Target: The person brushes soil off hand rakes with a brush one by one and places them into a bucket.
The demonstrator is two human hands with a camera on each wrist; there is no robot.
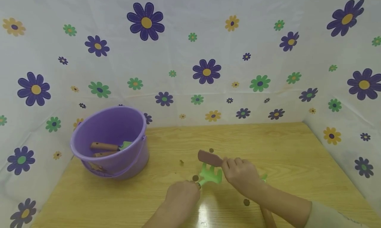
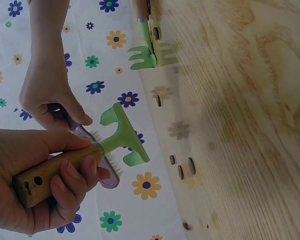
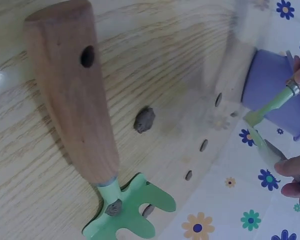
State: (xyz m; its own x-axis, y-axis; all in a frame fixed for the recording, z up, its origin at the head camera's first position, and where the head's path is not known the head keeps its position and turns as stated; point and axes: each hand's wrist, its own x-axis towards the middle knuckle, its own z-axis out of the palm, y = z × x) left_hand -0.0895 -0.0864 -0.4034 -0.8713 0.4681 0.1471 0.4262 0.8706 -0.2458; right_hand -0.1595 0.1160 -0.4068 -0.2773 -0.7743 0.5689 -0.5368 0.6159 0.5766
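Note:
My left hand (image 1: 182,198) grips the wooden handle of a small green hand rake (image 1: 212,175), holding it above the table. In the left wrist view the fingers curl round that handle (image 2: 57,172). My right hand (image 1: 242,175) holds a purple brush (image 1: 209,158), whose pale bristles (image 2: 112,162) face the rake's head in the left wrist view. Whether the bristles touch the rake cannot be told. A second green hand rake (image 3: 135,207) with a wooden handle (image 3: 72,95) lies on the table near my right forearm, which partly hides it in the head view.
A purple bucket (image 1: 131,168) stands at the back left, with wooden-handled tools (image 1: 104,146) inside. Several brown clumps (image 1: 246,202) are scattered over the wooden table (image 1: 166,138). A flower-printed white sheet (image 1: 178,53) rises behind the table and at both sides.

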